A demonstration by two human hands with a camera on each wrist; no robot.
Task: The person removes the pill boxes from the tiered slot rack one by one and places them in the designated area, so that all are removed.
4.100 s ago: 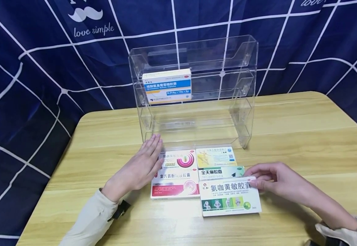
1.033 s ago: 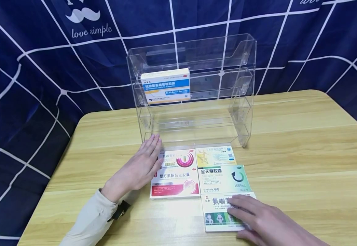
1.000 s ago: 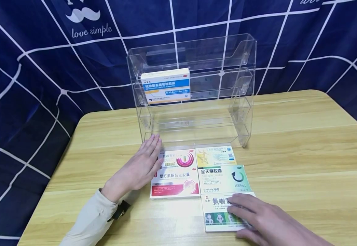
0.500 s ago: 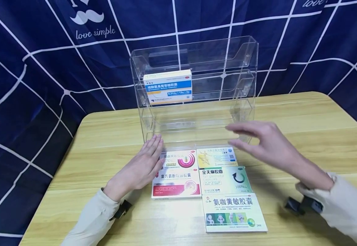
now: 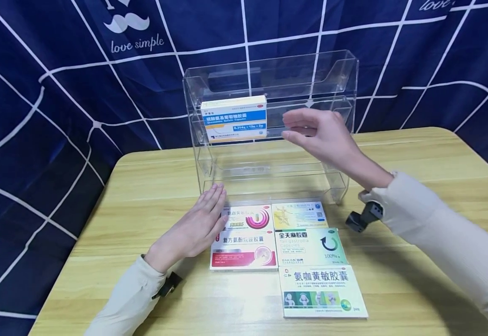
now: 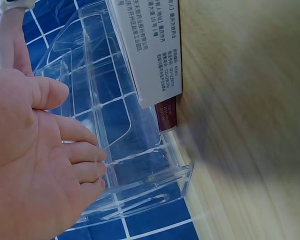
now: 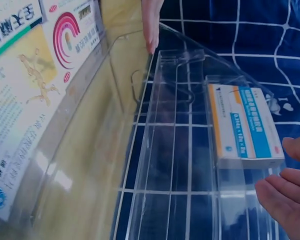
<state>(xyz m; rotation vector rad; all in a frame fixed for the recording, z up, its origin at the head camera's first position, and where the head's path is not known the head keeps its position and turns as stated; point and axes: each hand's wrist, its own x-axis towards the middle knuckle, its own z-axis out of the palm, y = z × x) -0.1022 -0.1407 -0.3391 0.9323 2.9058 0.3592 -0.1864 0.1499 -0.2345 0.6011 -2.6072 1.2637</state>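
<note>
A medicine box with a blue band [image 5: 235, 119] stands in the upper left of a clear acrylic rack [image 5: 277, 184]. My right hand [image 5: 323, 137] hovers just right of that box, fingers bent and parted from the thumb; in the right wrist view the fingers [image 7: 285, 192] hold nothing. My left hand [image 5: 191, 231] lies with straight fingers along the left side of a pink-ringed box [image 5: 250, 217] and a red-and-white box [image 5: 244, 249], fingertips near the rack's lower left corner. Beside these lie a yellow-and-white box [image 5: 300, 214], a green box [image 5: 311, 247] and a white box with green pictures [image 5: 323, 291].
The flat boxes form two columns in front of the rack on a wooden table [image 5: 416, 186]. A dark blue curtain [image 5: 286, 28] with white lines hangs behind and along the sides. Black cameras sit on both wrists.
My right hand laid the white box with green pictures down below the green box, let go, then rose back to the rack beside the blue-banded box. My left hand has stayed put.
</note>
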